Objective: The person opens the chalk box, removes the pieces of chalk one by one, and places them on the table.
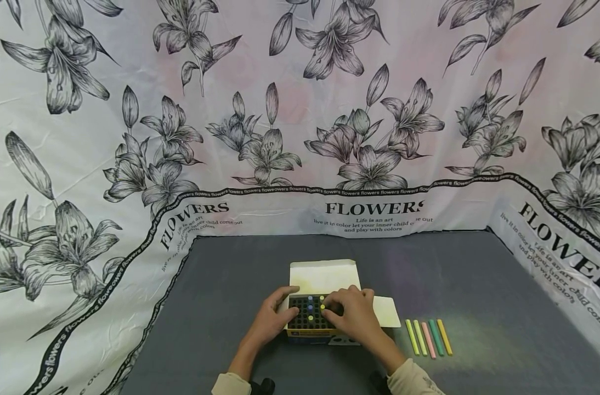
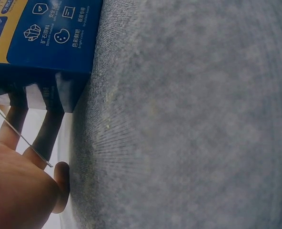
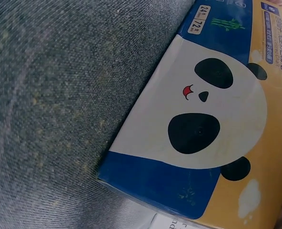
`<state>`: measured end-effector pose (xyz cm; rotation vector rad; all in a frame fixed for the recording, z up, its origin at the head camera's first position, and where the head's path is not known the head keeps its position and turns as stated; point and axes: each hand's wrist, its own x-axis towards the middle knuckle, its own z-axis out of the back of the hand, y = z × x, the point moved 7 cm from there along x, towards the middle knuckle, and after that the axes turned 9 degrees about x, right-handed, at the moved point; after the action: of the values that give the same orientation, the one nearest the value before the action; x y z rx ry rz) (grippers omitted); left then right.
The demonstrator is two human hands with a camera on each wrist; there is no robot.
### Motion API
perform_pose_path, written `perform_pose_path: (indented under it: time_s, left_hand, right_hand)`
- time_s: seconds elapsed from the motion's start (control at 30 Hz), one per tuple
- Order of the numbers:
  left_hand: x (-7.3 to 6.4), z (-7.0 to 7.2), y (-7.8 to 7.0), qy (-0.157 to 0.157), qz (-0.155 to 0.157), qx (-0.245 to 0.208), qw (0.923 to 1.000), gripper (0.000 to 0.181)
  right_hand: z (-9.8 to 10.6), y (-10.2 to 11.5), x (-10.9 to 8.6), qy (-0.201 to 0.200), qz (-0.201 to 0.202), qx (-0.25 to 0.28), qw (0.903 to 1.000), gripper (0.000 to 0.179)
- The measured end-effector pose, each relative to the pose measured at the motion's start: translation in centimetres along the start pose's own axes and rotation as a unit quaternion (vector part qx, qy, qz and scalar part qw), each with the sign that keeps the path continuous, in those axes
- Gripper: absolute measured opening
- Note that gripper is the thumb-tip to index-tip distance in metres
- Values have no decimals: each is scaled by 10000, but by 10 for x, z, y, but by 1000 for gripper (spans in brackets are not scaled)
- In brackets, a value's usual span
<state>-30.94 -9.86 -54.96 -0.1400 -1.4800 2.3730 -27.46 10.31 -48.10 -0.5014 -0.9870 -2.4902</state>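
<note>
A box of chalk [image 1: 310, 332] stands on the grey cloth, its lid [image 1: 324, 277] folded back and its tray full of small holes. Several chalk sticks stand in the holes, among them a blue one [image 1: 310, 308] and a yellow one [image 1: 322, 307]. My left hand [image 1: 270, 318] steadies the box at its left side, thumb over the rim; in the left wrist view the fingers [image 2: 36, 138] lie against the side panel. With thumb and curled fingers, my right hand [image 1: 351, 312] pinches the yellow chalk stick at the tray's right part. The right wrist view shows the panda front [image 3: 198, 109].
Right of the box, several chalk sticks [image 1: 430, 337] in yellow, pink, green and orange lie in a row on the grey cloth [image 1: 502, 307]. A side flap [image 1: 386, 311] sticks out toward them. Flower-printed sheeting [image 1: 260, 214] rises behind and at both sides.
</note>
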Motion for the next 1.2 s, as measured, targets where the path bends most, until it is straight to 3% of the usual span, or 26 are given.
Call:
perform_pose_path:
  time_s: [0.2, 0.53, 0.73, 1.2]
  left_hand:
    - [0, 1, -2, -53, -22, 25, 10000, 47]
    - [0, 1, -2, -45, -55, 57, 10000, 46]
    - [0, 0, -1, -42, -35, -3, 10000, 47]
    - [0, 1, -3, -95, -5, -67, 9999, 47]
  right_hand:
    - [0, 1, 1, -11, -56, 60, 10000, 13]
    - [6, 4, 0, -481, 357, 593, 9964, 17]
    - [5, 2, -1, -479, 234, 797, 9954, 16]
    - [14, 7, 3, -739, 561, 1767, 9799, 17]
